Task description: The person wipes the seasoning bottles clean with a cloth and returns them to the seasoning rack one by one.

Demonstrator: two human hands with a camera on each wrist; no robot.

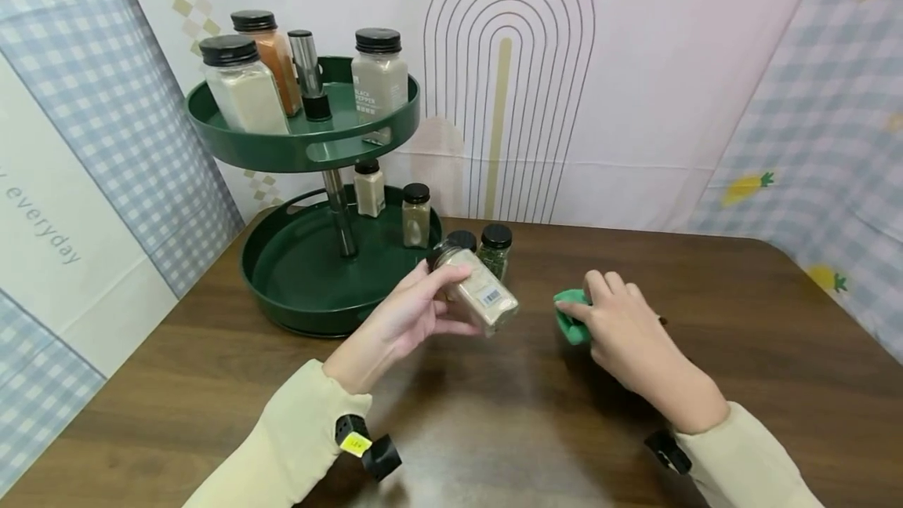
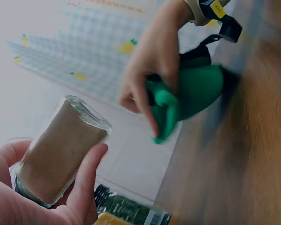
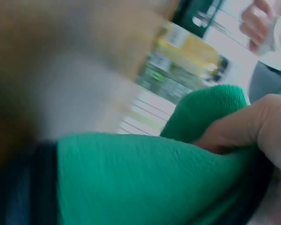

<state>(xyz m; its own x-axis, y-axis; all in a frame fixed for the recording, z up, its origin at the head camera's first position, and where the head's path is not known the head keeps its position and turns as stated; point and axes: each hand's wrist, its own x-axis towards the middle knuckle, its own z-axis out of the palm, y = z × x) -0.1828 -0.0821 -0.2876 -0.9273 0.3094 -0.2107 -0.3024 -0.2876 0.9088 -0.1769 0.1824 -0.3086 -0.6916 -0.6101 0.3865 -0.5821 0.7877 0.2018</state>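
My left hand [image 1: 400, 321] grips a glass spice jar [image 1: 488, 298] of pale powder, tilted above the table with its black lid toward the rack. In the left wrist view, thumb and fingers close round the sides of this jar [image 2: 61, 154]. My right hand [image 1: 630, 329] pinches a green cloth [image 1: 573, 317] to the right of the jar and apart from it. The right wrist view shows the cloth [image 3: 140, 176] bunched under the thumb, with a dark edge. Behind the held jar stand a jar of green herbs [image 1: 495, 254] and another black-lidded jar [image 1: 462, 240], partly hidden.
A two-tier dark green rack [image 1: 310, 310] stands at the left on the wooden table [image 1: 487, 422]. Its upper tray [image 1: 264, 154] bears several larger jars and a metal cylinder. Two small jars stand on its lower tray. A patterned curtain [image 1: 635, 100] hangs behind the table.
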